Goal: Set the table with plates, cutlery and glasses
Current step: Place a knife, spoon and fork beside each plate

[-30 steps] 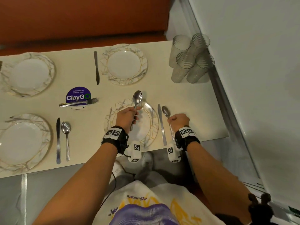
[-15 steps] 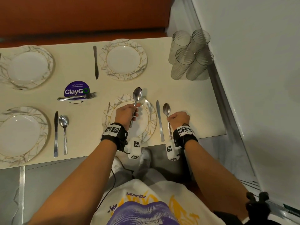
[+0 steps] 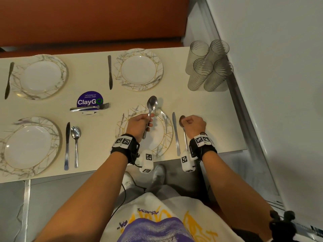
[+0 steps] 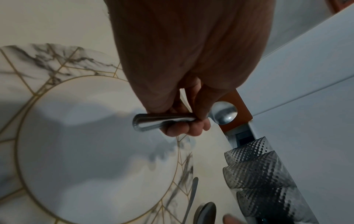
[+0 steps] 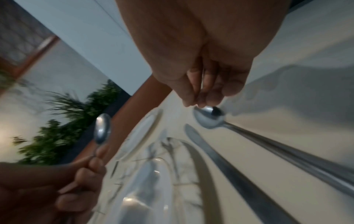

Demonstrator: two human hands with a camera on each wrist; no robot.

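Cream tabletop (image 3: 148, 95) from above: left hand (image 3: 139, 124) grips a spare spoon (image 3: 151, 109) over the near plate (image 3: 166, 130); right hand (image 3: 194, 124) curls above the laid spoon (image 3: 185, 138). Left wrist: stiff, slick steel, best held mid-handle. Right wrist: blurred, fingertips (image 5: 193, 97) bunched above the bowl, contact unclear

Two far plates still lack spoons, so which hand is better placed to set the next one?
Left, probably. The left hand already grips a spoon raised over the near plate, pointing toward the far plate. The right hand carries nothing, its fingers just above the spoon on the table.
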